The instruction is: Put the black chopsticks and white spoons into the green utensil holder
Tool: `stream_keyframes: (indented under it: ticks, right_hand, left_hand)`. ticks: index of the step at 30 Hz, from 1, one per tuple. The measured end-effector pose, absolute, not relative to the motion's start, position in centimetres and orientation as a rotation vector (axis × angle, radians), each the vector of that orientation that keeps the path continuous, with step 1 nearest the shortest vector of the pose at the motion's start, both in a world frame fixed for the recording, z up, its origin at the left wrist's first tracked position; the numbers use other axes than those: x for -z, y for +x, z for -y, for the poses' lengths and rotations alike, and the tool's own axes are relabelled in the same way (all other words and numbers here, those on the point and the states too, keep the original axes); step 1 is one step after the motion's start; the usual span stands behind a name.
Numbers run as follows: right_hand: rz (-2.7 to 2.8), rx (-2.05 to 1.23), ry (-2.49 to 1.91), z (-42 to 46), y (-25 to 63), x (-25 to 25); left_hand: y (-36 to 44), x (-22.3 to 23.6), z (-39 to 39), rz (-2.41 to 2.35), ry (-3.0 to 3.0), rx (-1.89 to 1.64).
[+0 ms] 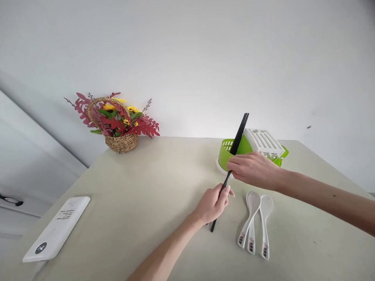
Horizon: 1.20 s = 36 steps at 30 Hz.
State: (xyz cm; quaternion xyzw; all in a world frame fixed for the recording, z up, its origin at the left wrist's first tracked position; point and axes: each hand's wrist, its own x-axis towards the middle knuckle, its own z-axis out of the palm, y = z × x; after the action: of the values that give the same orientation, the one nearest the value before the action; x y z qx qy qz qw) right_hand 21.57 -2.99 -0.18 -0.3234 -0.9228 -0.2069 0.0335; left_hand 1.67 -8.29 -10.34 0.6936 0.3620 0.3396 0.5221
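My left hand (212,205) is closed around black chopsticks (214,224), whose lower ends stick out below the fist. Just beyond, my right hand (253,168) pinches their upper part, in front of the green and white cutlery holder (225,158). Several black chopsticks (239,134) rise at a slant from the holder's round green section. Whether they join the ones in my hands is hidden by the right fingers. To the right of my left hand, white spoons (266,207) lie on the table with their bowls pointing away from me, partly overlapping.
A wicker basket of artificial flowers (121,143) stands at the back left against the wall. Near the left edge of the table (131,218) lies a white power bank-like device (58,228) with a cable. Left of the table is a white cabinet (26,168) with a dark handle.
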Motion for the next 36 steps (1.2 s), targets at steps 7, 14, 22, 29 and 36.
stream_keyframes:
  ticks: [7,14,22,29,36]
  right_hand:
    - [2.470,0.804,-0.843,3.4,22.7,-1.7]
    - [2.457,0.364,-0.862,4.7,22.0,-4.4]
    - [2.477,-0.539,-0.993,7.5,20.1,-5.9]
    - [2.452,-0.711,-1.047,8.3,19.7,-6.9]
    - [2.432,-0.657,-1.061,8.4,19.4,-6.8]
  left_hand:
    - [1.6,10.4,8.7,-0.889,1.828,-0.869]
    - [1.6,11.6,9.2,-0.842,2.021,-1.010]
    - [1.3,11.8,9.3,-0.775,2.087,-1.126]
    - [1.2,11.5,9.4,-0.736,2.099,-1.114]
    - [1.1,11.7,9.3,-0.724,2.089,-1.087]
